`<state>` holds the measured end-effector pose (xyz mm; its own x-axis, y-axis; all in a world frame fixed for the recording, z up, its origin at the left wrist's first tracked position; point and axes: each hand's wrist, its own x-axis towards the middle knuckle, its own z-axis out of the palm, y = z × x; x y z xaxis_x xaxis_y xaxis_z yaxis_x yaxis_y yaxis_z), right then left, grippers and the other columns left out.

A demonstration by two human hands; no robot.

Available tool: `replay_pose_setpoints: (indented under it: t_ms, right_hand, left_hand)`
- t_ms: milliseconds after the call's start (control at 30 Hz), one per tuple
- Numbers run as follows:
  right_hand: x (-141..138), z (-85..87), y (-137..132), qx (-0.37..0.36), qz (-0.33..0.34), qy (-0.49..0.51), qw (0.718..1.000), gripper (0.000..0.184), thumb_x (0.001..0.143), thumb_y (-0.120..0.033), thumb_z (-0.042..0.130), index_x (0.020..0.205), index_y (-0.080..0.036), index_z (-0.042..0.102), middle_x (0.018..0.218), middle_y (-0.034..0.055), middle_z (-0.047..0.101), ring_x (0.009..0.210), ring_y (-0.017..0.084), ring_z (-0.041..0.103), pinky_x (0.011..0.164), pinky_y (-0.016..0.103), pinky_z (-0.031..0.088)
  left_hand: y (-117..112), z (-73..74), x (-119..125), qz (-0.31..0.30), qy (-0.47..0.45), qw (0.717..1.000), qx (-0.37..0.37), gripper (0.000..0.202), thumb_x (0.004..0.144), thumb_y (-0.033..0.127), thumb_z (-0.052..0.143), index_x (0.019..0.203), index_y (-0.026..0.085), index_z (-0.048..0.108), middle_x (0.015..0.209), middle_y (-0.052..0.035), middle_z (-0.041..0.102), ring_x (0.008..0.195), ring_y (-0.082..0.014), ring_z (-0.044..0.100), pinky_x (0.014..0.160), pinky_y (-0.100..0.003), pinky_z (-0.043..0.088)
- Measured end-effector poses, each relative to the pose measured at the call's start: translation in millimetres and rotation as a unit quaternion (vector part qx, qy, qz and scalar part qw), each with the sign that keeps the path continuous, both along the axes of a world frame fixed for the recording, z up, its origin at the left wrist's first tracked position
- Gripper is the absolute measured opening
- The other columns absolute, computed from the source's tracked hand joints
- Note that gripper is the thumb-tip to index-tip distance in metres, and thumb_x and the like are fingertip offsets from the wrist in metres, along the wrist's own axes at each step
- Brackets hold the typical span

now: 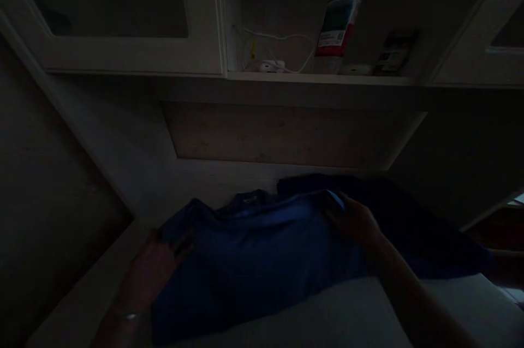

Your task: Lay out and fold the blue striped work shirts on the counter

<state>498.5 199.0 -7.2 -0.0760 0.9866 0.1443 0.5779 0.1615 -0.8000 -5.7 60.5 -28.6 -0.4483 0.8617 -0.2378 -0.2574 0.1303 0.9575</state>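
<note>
Nearest to my viewpoint, the left hand (pixel 153 266) rests on the left edge of a blue shirt (pixel 254 255), fingers laid flat and spread on the cloth at what looks like the sleeve or shoulder; a thin band shows at the wrist. I judge it to be pressing or pinching the fabric, but the light is too poor for me to tell whether any cloth is actually gripped. The right hand (pixel 356 222) sits further in, at the upper right of the shirt, fingers curled over a fold near the shoulder; it appears to hold a pinch of fabric, with a pale patch (possibly a label) just at the fingertips. The shirt lies spread on a pale flat surface (pixel 368 315), collar pointing away from me, body toward me, its right side running into a darker mass of cloth (pixel 409 211) that I cannot separate from it with confidence. As to progress, I judge the garment laid out and roughly flattened, with no fold yet completed: both sides are still out wide and the lower hem is not turned up. Beyond the shirt a pale back panel (pixel 286 135) rises to a shelf (pixel 319 78) carrying a bottle with a red and white label (pixel 338 31), a white cable (pixel 278 51) and a small dark item (pixel 395 53).
</note>
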Motion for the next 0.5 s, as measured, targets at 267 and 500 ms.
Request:
replay_pose_setpoints:
  t_ms: [267, 500]
  right_hand:
    - [-47, -30.1, 87, -0.033, 0.059, 0.009, 0.998, 0.042, 0.089, -0.032, 0.043, 0.129, -0.028, 0.054, 0.124, 0.007, 0.065, 0.103, 0.021, 0.066, 0.088, 0.043, 0.053]
    - [3, -71.4, 81, -0.131, -0.117, -0.027, 0.984, 0.049, 0.079, -0.053, 0.061, 0.11, -0.015, 0.067, 0.103, 0.0171, 0.072, 0.097, 0.031, 0.068, 0.087, 0.046, 0.053]
  left_hand:
    - [53, -38.6, -3, 0.037, 0.191, 0.973, -0.124, 0.056, 0.083, 0.046, 0.055, 0.131, 0.017, 0.052, 0.15, -0.0133, 0.045, 0.137, -0.0286, 0.043, 0.109, -0.039, 0.041]
    - [11, -61.5, 8, -0.018, -0.022, 0.985, -0.17, 0.034, 0.083, 0.041, 0.057, 0.106, 0.018, 0.067, 0.128, -0.0093, 0.066, 0.125, -0.027, 0.056, 0.107, -0.04, 0.045]
